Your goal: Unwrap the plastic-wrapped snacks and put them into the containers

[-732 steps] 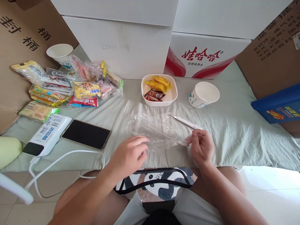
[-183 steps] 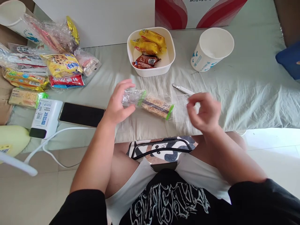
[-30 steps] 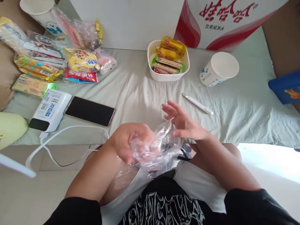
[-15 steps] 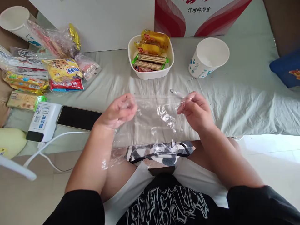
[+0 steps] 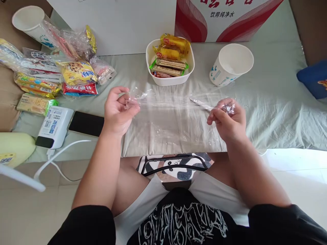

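Note:
A clear, wrinkled plastic film (image 5: 168, 102) is stretched between my two hands above the cloth-covered surface; whether it is a bag or a single sheet I cannot tell. My left hand (image 5: 119, 110) pinches its left end between thumb and fingers. At the right end, my right hand (image 5: 228, 117) has the film bunched in its closed fingers. A slim, silvery strip (image 5: 201, 103) shows beside the right fingertips, and whether it is held or lies under the film is unclear. Just beyond the film stands a white bowl (image 5: 170, 81) of wrapped snacks.
A paper cup (image 5: 228, 64) stands at back right, another cup (image 5: 33, 25) at far left. Wrapped snacks (image 5: 76, 73) are piled at left, near a white power bank (image 5: 55, 126) with a cable and a phone (image 5: 87, 123). A large carton (image 5: 114, 27) stands behind.
My hands have moved apart, pulling the film wider and tauter, and its hanging part has risen off my lap. The view has shifted slightly left.

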`<state>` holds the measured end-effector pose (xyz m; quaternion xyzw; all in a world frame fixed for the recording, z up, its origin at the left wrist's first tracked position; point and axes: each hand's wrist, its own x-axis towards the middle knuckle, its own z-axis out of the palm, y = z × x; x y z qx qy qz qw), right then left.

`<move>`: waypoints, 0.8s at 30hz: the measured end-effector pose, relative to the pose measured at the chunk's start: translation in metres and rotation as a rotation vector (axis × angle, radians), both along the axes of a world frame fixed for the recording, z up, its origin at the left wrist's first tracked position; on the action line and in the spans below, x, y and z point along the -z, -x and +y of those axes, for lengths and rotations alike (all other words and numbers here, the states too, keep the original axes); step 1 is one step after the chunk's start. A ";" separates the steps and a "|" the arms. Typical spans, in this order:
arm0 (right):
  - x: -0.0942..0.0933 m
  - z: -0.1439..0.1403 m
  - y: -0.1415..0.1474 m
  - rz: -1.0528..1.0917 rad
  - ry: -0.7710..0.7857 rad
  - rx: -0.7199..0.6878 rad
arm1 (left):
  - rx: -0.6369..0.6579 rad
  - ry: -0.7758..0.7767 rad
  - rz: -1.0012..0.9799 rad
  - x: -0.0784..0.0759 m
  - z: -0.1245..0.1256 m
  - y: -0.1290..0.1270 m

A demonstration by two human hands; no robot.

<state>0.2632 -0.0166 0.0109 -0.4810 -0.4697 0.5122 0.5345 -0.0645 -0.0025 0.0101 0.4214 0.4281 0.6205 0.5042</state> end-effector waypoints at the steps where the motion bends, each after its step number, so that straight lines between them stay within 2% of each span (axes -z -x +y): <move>1: 0.000 0.000 0.000 -0.001 -0.006 0.003 | 0.015 0.007 -0.048 -0.002 -0.002 0.002; 3: 0.001 0.001 0.001 -0.037 0.035 -0.011 | 0.110 0.158 -0.052 -0.005 -0.003 0.003; 6: 0.005 0.005 0.006 -0.148 0.176 -0.073 | 0.280 0.514 0.179 -0.003 -0.002 0.001; 8: 0.009 0.007 0.009 -0.217 0.222 -0.084 | 0.250 0.589 0.314 0.001 0.000 -0.001; 10: 0.012 0.009 0.009 -0.272 0.211 -0.039 | 0.128 0.521 0.345 0.006 0.003 -0.003; 13: 0.013 0.008 0.007 -0.264 0.120 0.073 | 0.013 0.321 0.294 0.008 0.002 -0.001; 15: 0.011 0.006 0.005 -0.144 0.010 0.133 | 0.031 0.164 0.197 0.005 -0.003 0.002; 17: 0.009 0.004 0.001 -0.013 -0.095 0.156 | 0.105 0.069 0.095 0.000 -0.008 0.005; 20: 0.008 0.005 -0.004 0.049 -0.147 0.127 | 0.164 0.103 0.064 -0.003 -0.009 0.005; 24: 0.013 0.011 -0.009 0.085 -0.066 0.144 | 0.015 0.175 0.030 -0.001 0.000 -0.003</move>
